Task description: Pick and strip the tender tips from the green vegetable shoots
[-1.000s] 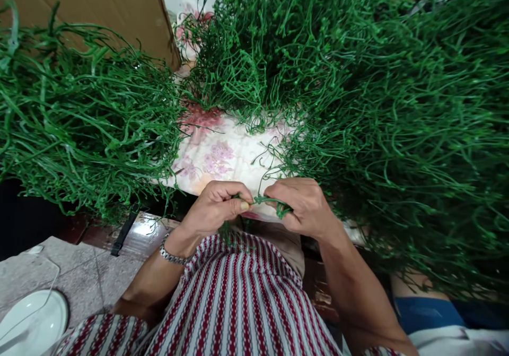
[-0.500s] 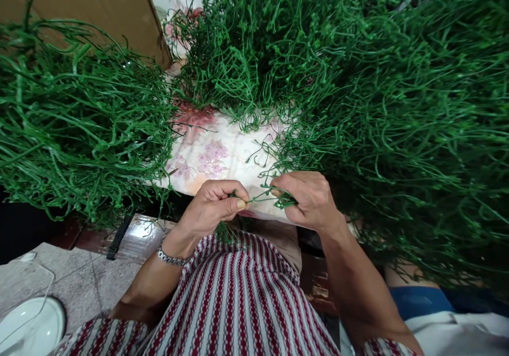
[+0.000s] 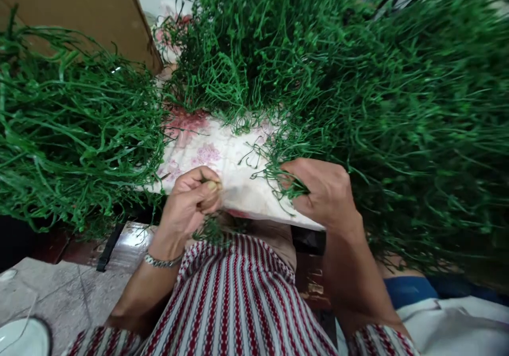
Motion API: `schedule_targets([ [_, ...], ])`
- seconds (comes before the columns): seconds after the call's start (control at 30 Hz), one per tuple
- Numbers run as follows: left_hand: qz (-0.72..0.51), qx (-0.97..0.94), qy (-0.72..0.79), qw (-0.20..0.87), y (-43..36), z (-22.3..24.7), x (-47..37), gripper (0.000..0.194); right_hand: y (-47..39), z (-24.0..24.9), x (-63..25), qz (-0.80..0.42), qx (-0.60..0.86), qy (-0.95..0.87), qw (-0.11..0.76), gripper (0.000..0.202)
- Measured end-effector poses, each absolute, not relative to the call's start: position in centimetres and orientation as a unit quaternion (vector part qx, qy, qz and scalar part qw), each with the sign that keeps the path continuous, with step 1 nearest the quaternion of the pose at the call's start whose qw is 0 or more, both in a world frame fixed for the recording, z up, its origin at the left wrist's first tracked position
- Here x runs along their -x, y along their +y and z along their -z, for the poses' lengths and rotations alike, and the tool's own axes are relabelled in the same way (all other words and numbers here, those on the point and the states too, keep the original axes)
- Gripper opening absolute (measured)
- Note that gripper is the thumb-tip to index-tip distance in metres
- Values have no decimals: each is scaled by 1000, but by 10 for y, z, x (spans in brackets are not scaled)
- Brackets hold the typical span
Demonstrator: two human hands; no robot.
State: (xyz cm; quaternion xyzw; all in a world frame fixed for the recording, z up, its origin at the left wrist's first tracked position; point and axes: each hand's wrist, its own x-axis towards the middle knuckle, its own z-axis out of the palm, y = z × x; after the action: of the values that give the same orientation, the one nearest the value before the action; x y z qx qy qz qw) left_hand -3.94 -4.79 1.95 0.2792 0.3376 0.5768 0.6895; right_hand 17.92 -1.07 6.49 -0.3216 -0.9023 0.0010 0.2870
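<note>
My left hand (image 3: pixel 193 197) is closed in a pinch over the near edge of the floral cloth (image 3: pixel 234 170), with a bit of green stem between thumb and forefinger. Below its fingers a small tuft of green stems (image 3: pixel 212 229) shows against the striped garment. To the right, my right hand (image 3: pixel 322 189) is curled round several thin green stems (image 3: pixel 294 186), whose ends stick out to the left over the cloth. The two hands are apart, with no stem joining them.
A heap of thick green stems (image 3: pixel 79 144) lies at the left. A larger heap (image 3: pixel 397 122) spreads across the back and right. A cardboard panel (image 3: pixel 79 11) stands at the back left, and a white round object (image 3: pixel 24 337) is at the lower left.
My hands have moved apart, the left toward the left and the right to the right. The stem stretched between them before no longer spans the gap. The view has shifted slightly.
</note>
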Motion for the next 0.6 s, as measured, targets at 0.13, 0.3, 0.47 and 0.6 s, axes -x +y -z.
schedule_targets([
  [0.13,-602,-254,335,679,-47,-30,37,5,-28,-74,-193,45,352,-908,223,20],
  [0.3,-606,-241,333,681,-48,-33,33,7,-39,-129,-256,350,551,-682,329,20],
  [0.47,-586,-224,337,702,-47,-35,21,7,-6,-169,-317,315,670,-659,137,59],
  [0.6,-577,-230,339,707,-48,-37,15,8,1,-168,-338,252,669,-685,139,47],
])
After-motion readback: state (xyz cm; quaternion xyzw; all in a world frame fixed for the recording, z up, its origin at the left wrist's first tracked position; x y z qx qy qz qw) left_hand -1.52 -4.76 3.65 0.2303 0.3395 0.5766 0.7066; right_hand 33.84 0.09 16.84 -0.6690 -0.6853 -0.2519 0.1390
